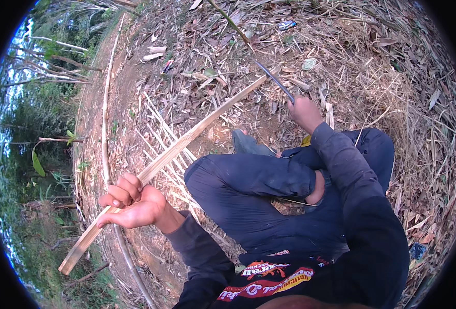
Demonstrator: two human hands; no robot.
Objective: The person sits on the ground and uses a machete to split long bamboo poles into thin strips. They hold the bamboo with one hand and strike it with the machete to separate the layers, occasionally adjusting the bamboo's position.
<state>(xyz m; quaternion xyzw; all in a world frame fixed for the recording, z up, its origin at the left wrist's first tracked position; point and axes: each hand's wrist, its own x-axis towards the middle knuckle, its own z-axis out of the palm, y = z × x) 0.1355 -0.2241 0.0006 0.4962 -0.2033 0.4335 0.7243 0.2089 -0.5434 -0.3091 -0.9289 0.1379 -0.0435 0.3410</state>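
Tan strip (186, 139), long, narrow, grained | left fingers (118, 192) clasping it | right fingers (297, 107) gripping knife (275, 81)

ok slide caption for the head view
Seated on leaf-strewn ground, a person holds a wooden strip in the left hand, the right hand holding a blade at its far end.

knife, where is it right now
In the head view, the knife is in the upper half, right of centre, held in the right hand, its blade crossing the far end of the wooden strip.
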